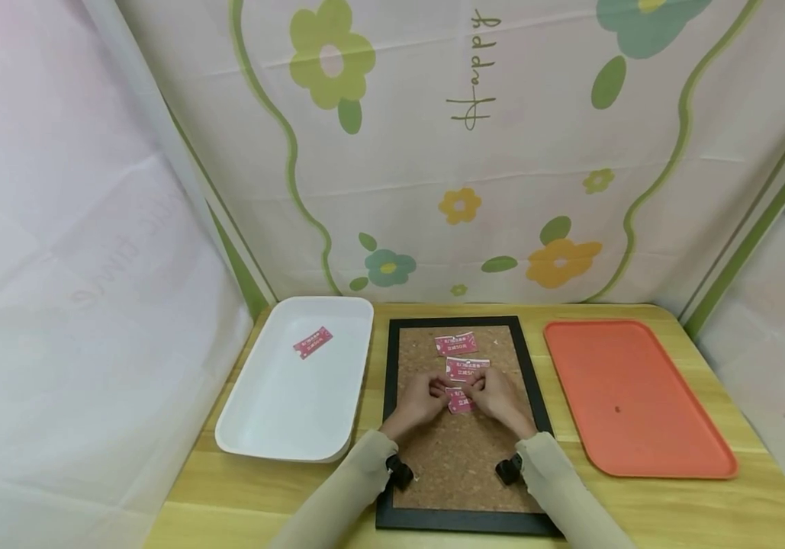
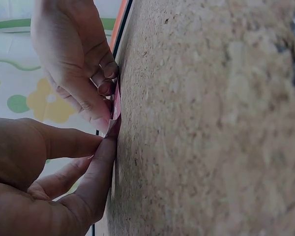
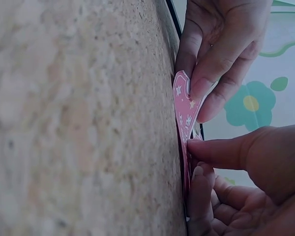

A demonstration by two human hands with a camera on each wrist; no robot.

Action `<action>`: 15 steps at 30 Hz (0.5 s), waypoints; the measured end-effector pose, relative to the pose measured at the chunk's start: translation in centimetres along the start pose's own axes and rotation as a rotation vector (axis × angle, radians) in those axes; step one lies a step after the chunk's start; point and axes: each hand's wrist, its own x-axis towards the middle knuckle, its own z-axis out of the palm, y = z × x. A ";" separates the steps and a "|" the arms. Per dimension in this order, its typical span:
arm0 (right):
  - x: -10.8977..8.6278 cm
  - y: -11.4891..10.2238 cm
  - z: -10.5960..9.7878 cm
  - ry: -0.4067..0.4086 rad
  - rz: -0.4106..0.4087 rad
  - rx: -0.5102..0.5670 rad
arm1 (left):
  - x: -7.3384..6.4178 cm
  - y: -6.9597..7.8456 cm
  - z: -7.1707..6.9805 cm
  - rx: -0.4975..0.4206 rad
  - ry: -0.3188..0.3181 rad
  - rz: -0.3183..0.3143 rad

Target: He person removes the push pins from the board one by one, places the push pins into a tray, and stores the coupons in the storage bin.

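A pink paper coupon (image 1: 459,401) with white print lies low over the cork board (image 1: 461,465), between both hands. My left hand (image 1: 423,398) pinches one end of it between thumb and finger; the right wrist view shows this hand above, at the coupon's rounded, notched end (image 3: 182,91). At the other end my right hand (image 1: 497,395) pinches the paper with thumb and forefinger. Two more pink coupons lie farther up the board, the upper one (image 1: 456,344) above the middle one (image 1: 462,369). Fingers partly cover the held coupon.
Left of the black-framed board stands a white tray (image 1: 282,412) with one pink coupon (image 1: 313,343) in it. An orange tray (image 1: 639,396) lies to the right, bearing a small dark speck. A flower-printed cloth (image 1: 399,152) hangs behind the wooden table (image 1: 220,503).
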 end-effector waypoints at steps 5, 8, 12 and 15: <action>0.1 0.0 -0.1 0.003 -0.001 0.000 | 0.1 0.1 -0.1 -0.003 0.002 0.018; 0.1 0.1 -0.1 0.000 -0.001 -0.001 | 0.1 0.0 -0.1 -0.001 -0.003 0.015; 0.0 0.1 -0.1 -0.007 -0.006 0.009 | 0.0 0.0 0.0 -0.005 -0.005 0.004; -0.1 0.1 0.0 -0.010 -0.012 0.014 | 0.0 -0.1 0.0 -0.011 0.002 0.001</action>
